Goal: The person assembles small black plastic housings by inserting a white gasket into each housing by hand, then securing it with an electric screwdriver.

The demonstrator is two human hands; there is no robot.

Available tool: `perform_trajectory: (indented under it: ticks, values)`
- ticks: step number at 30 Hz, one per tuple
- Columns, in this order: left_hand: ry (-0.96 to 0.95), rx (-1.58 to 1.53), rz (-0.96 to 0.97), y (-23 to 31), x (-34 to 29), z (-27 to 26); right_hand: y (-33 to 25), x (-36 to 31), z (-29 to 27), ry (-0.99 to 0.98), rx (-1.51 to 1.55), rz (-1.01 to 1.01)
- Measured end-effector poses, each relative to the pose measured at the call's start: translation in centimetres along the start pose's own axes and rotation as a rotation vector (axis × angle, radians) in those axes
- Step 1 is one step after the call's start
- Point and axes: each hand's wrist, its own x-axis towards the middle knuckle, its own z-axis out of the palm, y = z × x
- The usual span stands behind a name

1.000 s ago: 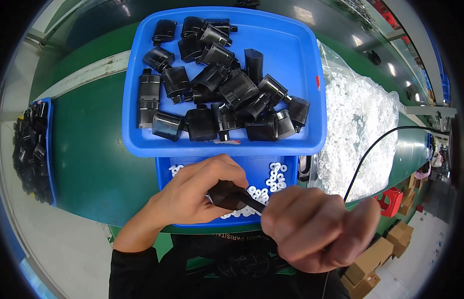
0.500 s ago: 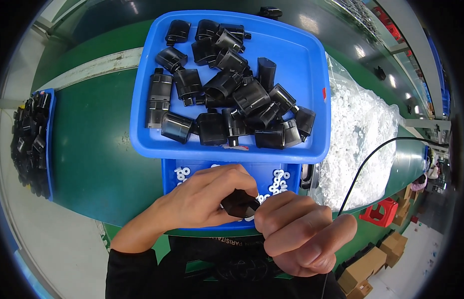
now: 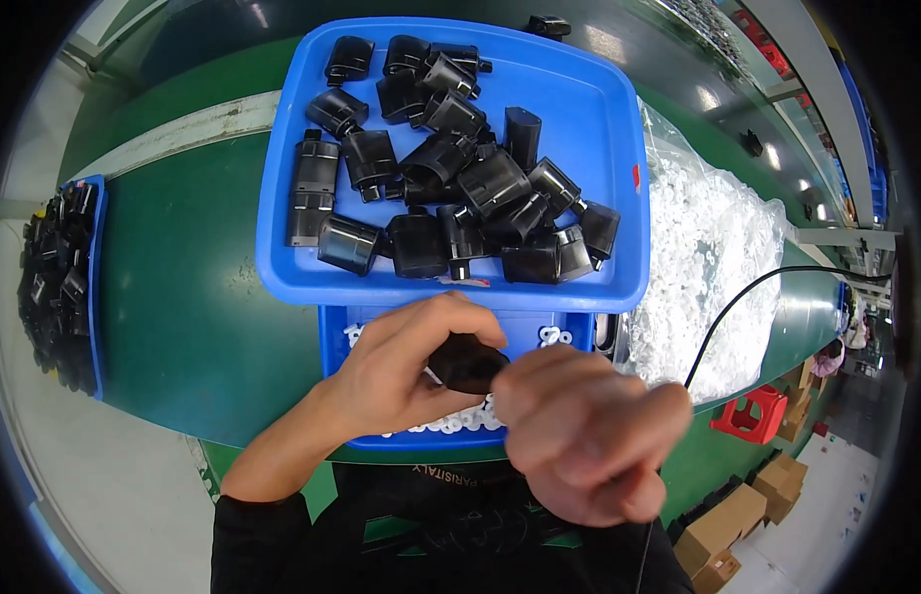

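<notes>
My left hand (image 3: pixel 386 366) is closed around a hollow black plastic housing (image 3: pixel 466 364), held over the lower blue tray (image 3: pixel 331 346). Against the housing's right end is my right hand (image 3: pixel 589 436), its fingers curled and partly blurred. Whatever the right hand grips is hidden in its fingers. White plastic rings (image 3: pixel 450 424) lie in the lower tray, partly covered by both hands. Beyond them, a larger blue tray (image 3: pixel 604 109) holds several loose black housings (image 3: pixel 495 185) like the one in my left hand, heaped mostly toward its middle and left.
A clear bag full of white rings (image 3: pixel 713 267) lies right of the trays. A black cable (image 3: pixel 742 299) arches over it. At the far left stands another blue-edged tray (image 3: pixel 97 287) of black parts. A red stool (image 3: pixel 749 416) and cardboard boxes (image 3: pixel 723 525) are at lower right.
Both hands and the black housing have moved slightly up in the picture. More white rings show below my left hand, and fewer at the lower tray's right side.
</notes>
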Motion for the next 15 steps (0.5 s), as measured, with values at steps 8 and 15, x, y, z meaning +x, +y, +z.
perform_trajectory:
  ticks: [8, 15]
  values:
    - [-0.093, -0.085, -0.002, -0.4, 0.3, -0.1, -2.4, 0.9, 0.6, 0.126, -0.155, 0.105]
    - [-0.116, -0.108, -0.029, -0.4, 0.5, -0.1, -1.8, 0.6, 0.4, 0.132, -0.069, 0.039]
